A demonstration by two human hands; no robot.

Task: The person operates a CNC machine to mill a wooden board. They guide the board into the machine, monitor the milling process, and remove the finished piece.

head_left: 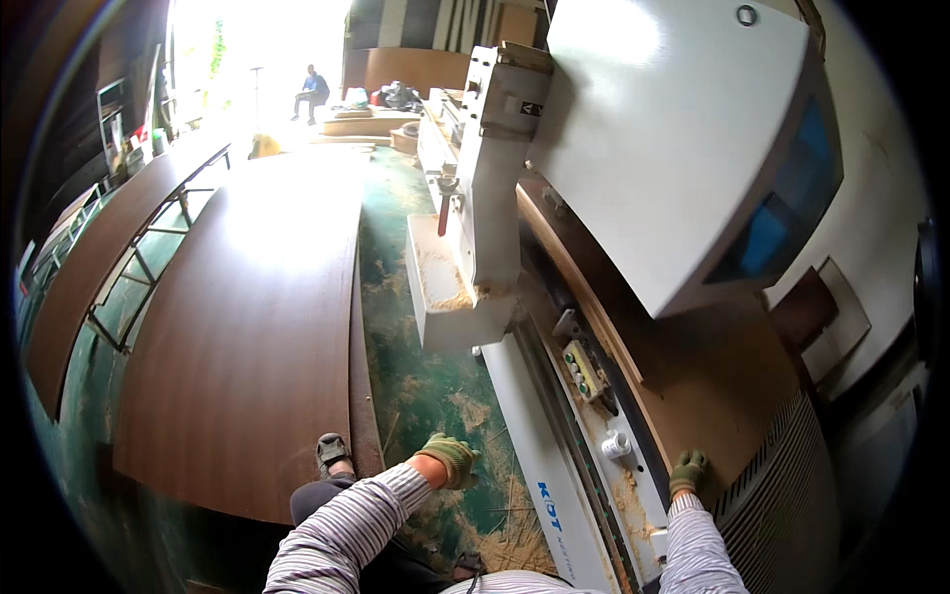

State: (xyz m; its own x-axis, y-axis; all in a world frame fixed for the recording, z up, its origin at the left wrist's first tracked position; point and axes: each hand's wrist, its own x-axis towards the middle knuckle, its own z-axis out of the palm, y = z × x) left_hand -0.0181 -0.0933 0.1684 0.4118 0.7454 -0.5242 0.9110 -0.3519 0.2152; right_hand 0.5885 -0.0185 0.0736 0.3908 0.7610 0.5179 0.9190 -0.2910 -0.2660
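My left hand, in an olive-green knit glove, hangs over the floor beside the machine. Its fingers are loosely bent and I see nothing in them. Under the same kind of glove, my right hand lies on the near edge of a brown wooden panel, fingers laid on its face. That panel lies along the bed of a large white woodworking machine, passing beneath its hood. Close to my right hand, a small white cylindrical part and a control box with green buttons sit on the machine's ledge.
Left of me lies a big dark brown board; a narrower board rests on a metal frame farther left. Sawdust litters the green floor and the machine's box-shaped housing. A person sits far off near the bright doorway.
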